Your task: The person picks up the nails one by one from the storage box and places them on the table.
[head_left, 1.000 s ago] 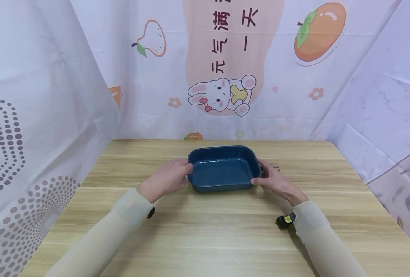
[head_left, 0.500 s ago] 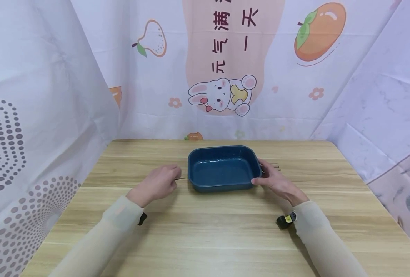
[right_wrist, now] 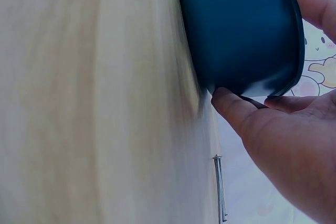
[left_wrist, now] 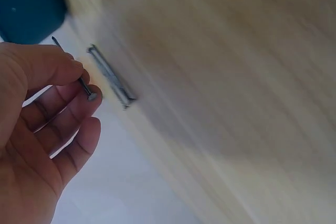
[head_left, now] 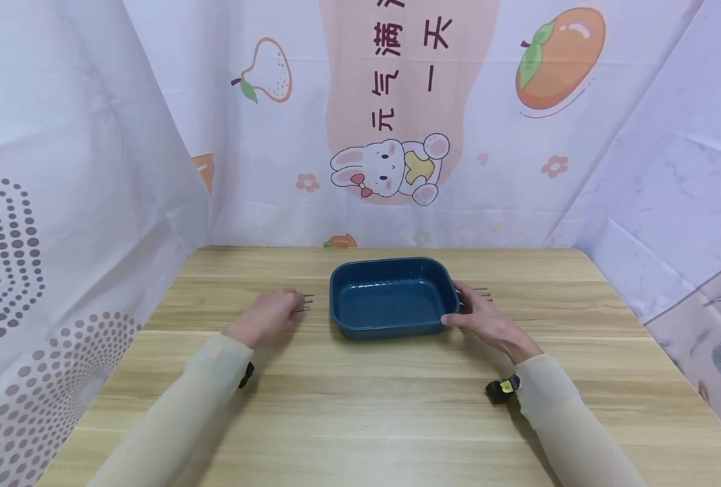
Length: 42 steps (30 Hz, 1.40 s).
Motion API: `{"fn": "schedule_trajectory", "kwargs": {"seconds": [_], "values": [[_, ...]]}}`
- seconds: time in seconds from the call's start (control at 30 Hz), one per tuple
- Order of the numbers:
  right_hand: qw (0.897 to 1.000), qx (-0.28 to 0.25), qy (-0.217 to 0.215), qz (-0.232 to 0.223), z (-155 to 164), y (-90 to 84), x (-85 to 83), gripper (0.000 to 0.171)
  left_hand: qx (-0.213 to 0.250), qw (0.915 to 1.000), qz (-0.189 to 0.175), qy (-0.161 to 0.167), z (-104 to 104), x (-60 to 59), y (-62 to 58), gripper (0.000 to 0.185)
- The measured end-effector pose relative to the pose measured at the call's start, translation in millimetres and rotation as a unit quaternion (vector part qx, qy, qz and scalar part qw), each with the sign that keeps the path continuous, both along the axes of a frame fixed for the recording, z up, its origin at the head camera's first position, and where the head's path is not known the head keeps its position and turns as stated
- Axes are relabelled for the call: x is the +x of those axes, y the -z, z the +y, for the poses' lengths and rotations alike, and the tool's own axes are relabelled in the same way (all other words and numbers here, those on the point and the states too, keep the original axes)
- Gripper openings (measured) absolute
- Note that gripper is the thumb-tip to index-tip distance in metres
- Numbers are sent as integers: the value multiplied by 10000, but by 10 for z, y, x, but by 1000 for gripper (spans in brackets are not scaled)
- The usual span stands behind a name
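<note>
Right hand [head_left: 479, 316] curled around blue tray [head_left: 391, 297], steadying it; left hand [left_wrist: 44, 124] pinching one nail [left_wrist: 73, 71], more nails [left_wrist: 111, 77] alongside.

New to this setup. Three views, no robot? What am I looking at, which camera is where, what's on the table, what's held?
No machine here: a person works with two bare hands, wearing three cameras. The wide picture comes from a head camera looking down at a wooden table ringed by printed cloth. The other two come from cameras strapped to the wrists, each filming its own hand up close, hence the odd tilt and blur.

In the middle of the table stands a dark blue tray, empty as far as the head view shows. The right hand grips the tray's right end. The left hand pinches a thin nail between thumb and fingers, clear in the left wrist view. More nails lie on the table beside that hand, and a few others lie by the right hand.
</note>
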State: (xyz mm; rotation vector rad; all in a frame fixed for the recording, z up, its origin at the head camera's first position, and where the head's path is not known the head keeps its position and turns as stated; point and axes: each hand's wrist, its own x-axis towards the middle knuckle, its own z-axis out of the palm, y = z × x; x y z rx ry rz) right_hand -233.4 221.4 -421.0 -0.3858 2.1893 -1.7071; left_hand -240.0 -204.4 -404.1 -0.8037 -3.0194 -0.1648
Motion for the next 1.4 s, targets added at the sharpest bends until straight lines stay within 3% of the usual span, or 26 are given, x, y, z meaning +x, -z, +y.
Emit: {"fn": "schedule_trajectory", "kwargs": {"seconds": [0.37, 0.73, 1.17, 1.4], "values": [[10000, 40, -78, 47, 3, 27, -23, 91, -139, 9999, 26, 46, -49, -101, 102, 18], [10000, 25, -12, -7, -6, 7, -16, 91, -185, 9998, -47, -39, -47, -142, 125, 25], [9999, 49, -91, 59, 0, 30, -34, 89, -110, 9999, -66, 1, -86, -143, 131, 24], [9993, 344, 68, 145, 51, -41, -4, 88, 185, 9994, -208, -214, -126, -107, 118, 21]]}}
